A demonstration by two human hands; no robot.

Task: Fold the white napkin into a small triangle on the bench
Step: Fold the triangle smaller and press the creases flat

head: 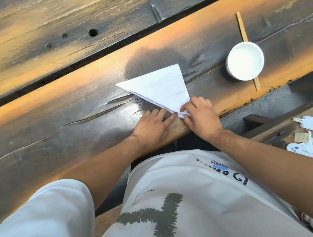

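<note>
Left hand flat, fingers pressing table beside white napkin; right hand pinching its near corner.

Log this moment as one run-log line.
napkin: triangle, flat on bench | left hand: fingers flat beside corner | right hand: pinching near corner

A dark, weathered wooden surface with orange-brown streaks and cracks is seen across the scene. A second plank lies beyond a dark gap. Grey floor is glimpsed at the right, where a lower bench stands.
</note>
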